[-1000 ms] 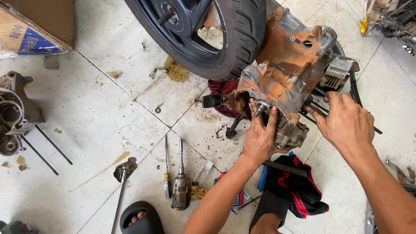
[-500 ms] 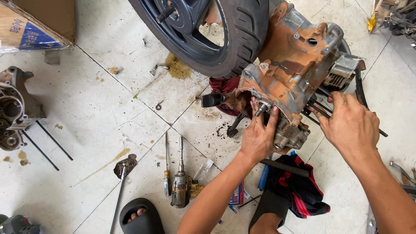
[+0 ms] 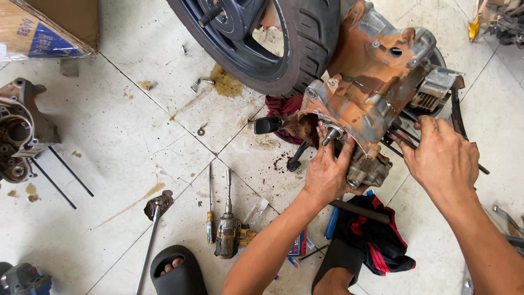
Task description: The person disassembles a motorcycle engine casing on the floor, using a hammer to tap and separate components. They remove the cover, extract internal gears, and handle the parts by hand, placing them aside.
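A rusty orange engine case (image 3: 367,93) lies on the tiled floor against a black scooter wheel (image 3: 267,38). My left hand (image 3: 327,172) presses on its near face, fingers spread around a short steel shaft (image 3: 331,134). My right hand (image 3: 442,158) grips the long black studs (image 3: 401,136) that stick out of the case's right side. A finned grey cylinder part (image 3: 434,90) sits behind those studs. A black kick lever (image 3: 270,124) juts out to the left of the case.
A screwdriver (image 3: 210,205), a small power driver (image 3: 227,232) and a long-handled tool (image 3: 153,229) lie in front. Another engine part (image 3: 19,131) with two black rods (image 3: 60,180) lies at left. A cardboard box (image 3: 46,24) stands far left. A black-red cloth (image 3: 374,235) and a sandalled foot (image 3: 174,270) are near me.
The view has drifted slightly. Both hands stay on the engine case; my left fingers have shifted a little around the shaft, and my right hand holds on at the studs.
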